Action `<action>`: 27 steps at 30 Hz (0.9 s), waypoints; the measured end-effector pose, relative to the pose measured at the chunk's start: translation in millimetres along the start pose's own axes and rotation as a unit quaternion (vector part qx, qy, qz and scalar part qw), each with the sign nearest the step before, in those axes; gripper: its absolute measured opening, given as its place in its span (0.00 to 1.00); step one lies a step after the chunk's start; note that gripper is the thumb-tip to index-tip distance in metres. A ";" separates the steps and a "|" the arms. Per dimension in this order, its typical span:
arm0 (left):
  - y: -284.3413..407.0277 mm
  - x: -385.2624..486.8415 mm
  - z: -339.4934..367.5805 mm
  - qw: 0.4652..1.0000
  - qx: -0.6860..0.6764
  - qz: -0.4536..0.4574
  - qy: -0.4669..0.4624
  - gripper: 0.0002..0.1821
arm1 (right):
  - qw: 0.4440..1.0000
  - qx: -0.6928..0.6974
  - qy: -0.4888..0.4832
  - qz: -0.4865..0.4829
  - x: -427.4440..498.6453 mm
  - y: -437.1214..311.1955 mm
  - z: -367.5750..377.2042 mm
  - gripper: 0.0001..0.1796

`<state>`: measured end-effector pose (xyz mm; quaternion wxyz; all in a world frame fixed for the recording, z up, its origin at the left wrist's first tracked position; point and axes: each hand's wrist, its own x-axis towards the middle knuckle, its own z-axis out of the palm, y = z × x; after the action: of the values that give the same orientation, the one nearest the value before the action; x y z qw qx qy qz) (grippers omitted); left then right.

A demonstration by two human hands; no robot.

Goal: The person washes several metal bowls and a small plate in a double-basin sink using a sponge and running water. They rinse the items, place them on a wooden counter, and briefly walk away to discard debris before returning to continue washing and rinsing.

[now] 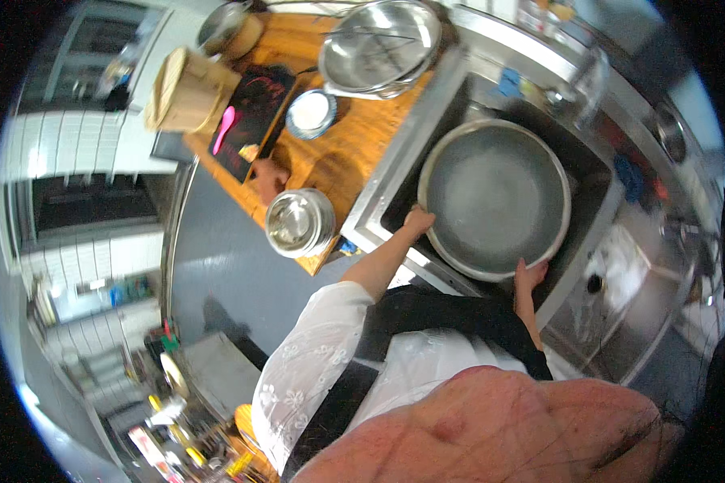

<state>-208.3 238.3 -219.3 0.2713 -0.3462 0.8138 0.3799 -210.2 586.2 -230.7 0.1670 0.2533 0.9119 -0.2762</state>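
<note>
A large round metal basin [492, 199] sits in the steel sink [580, 157], its mouth facing up. It looks grey inside, and I cannot tell whether a little water lies in it. My left hand [420, 220] grips the rim on the left. At the near right part of the rim is my right hand [530, 275], with the thumb over the edge and the fingers outside. The tap [559, 96] stands behind the basin, beside a blue cloth [510, 82].
A stack of steel bowls [299, 223] stands at the wooden counter's [362, 145] near corner. Beyond it are a blue-rimmed bowl [311, 113], a black tray [251, 108] with a pink spoon [224, 130], a wooden bucket [193, 90] and large steel basins [380, 48]. Another sink [616, 290] adjoins right.
</note>
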 end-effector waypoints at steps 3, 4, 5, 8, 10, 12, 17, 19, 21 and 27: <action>6.6 -4.1 -1.1 0.993 -0.079 -0.079 0.026 0.35 | 1.000 0.002 -0.019 0.015 2.2 -7.1 -0.7 0.48; 5.5 -3.5 -1.7 0.994 -0.078 -0.073 0.028 0.35 | 0.999 -0.012 -0.023 0.029 2.9 -6.7 0.2 0.48; 3.8 -1.3 -2.5 0.994 -0.071 -0.068 0.039 0.34 | 0.999 0.037 -0.020 -0.003 4.6 -4.2 0.8 0.48; -8.8 4.0 -3.5 0.994 -0.095 -0.056 0.007 0.33 | 0.987 0.138 0.000 -0.083 13.0 12.3 5.0 0.44; -14.8 6.4 -0.4 0.943 -0.304 -0.122 -0.061 0.29 | 0.990 0.137 0.024 -0.010 22.6 22.5 13.8 0.40; -13.2 11.7 -1.6 0.953 -0.285 -0.078 -0.066 0.27 | 0.988 0.147 -0.029 0.036 34.1 33.1 20.0 0.40; -3.5 -2.0 -2.4 0.945 -0.288 -0.104 -0.114 0.27 | 0.979 0.193 -0.031 0.058 49.3 44.2 22.0 0.36; 3.8 -8.4 -8.1 0.953 -0.259 -0.107 -0.110 0.24 | 0.982 0.163 -0.028 0.086 48.5 37.6 15.7 0.36; 11.5 -16.4 -17.8 0.947 -0.294 -0.065 -0.112 0.21 | 0.963 0.235 -0.025 0.133 43.2 27.4 5.3 0.28; 36.4 -51.7 -40.1 0.939 -0.333 0.026 -0.087 0.14 | 0.942 0.289 -0.052 0.163 16.3 10.6 -19.1 0.31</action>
<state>-211.8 241.6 -144.5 0.1998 -0.3614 0.6226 0.6647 -220.8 611.0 -227.3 0.1768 0.4215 0.7287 -0.5100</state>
